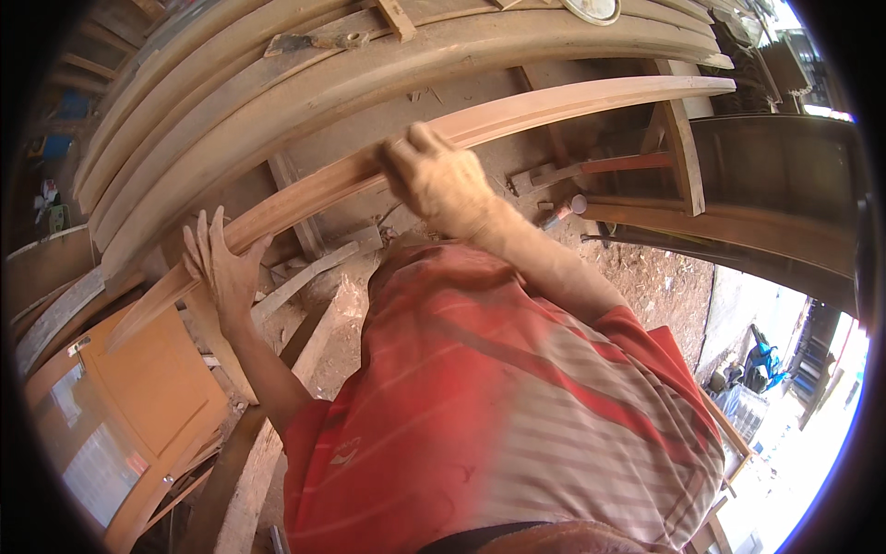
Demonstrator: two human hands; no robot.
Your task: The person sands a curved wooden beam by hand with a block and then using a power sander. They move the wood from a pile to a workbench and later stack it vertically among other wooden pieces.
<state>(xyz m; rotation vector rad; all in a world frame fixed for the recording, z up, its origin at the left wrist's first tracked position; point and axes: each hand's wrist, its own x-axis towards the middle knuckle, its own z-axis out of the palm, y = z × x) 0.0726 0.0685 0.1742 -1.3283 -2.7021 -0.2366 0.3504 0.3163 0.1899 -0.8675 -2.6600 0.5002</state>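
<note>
A long, narrow wooden plank (572, 102) runs across in front of me, from the lower left up to the far right. My left hand (224, 268) lies against its left part with the fingers spread. Bent over the middle of the plank, my right hand (443, 185) is closed, slightly smeared by motion. Something brownish and dark shows under its fingers, too blurred to name. Wooden cross-pieces (293, 203) pass beneath the plank.
Several thick, curved timbers (388, 81) lie beyond the plank, with a flat-bladed tool (314, 42) on one. A round lid (592, 9) sits at the far edge. An upright post (683, 152) and a dark panel (775, 166) stand right; an orange-brown wooden panel (152, 369) is left.
</note>
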